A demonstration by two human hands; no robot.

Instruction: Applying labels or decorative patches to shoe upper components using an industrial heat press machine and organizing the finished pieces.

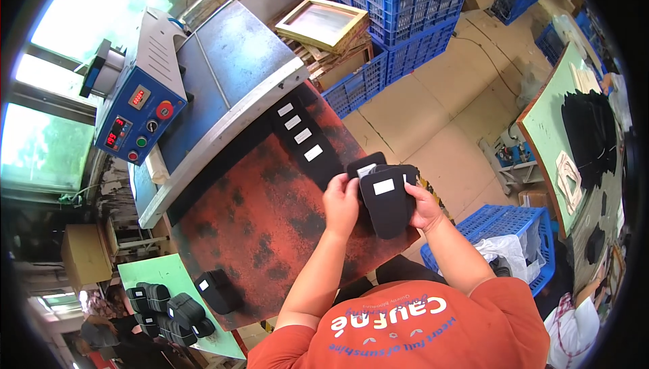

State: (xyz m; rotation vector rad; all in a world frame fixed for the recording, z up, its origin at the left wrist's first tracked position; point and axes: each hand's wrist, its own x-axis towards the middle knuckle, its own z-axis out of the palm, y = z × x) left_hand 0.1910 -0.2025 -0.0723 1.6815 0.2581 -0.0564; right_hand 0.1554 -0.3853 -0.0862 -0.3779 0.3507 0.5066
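Over the table's right edge, both my hands hold a small bunch of black rounded pads (386, 215), fanned slightly apart, the front one with a white label. My left hand (341, 205) pinches them at their left side, beside another pad's white label. On the right side, the fingers of my right hand (424, 208) close round their edge, with the fingertips partly hidden behind. A row of black pieces with white labels (301, 136) lies just beyond my left hand. Near the table's left corner sits a stack of similar black pads (220, 290).
The reddish worktable (257, 213) meets a heat-press-like machine with a blue control box (138, 112). Bundled black pads (186, 310) lie on a green table at lower left. Blue crates (399, 14) stand beyond; a blue basket (503, 223) stands by my right arm.
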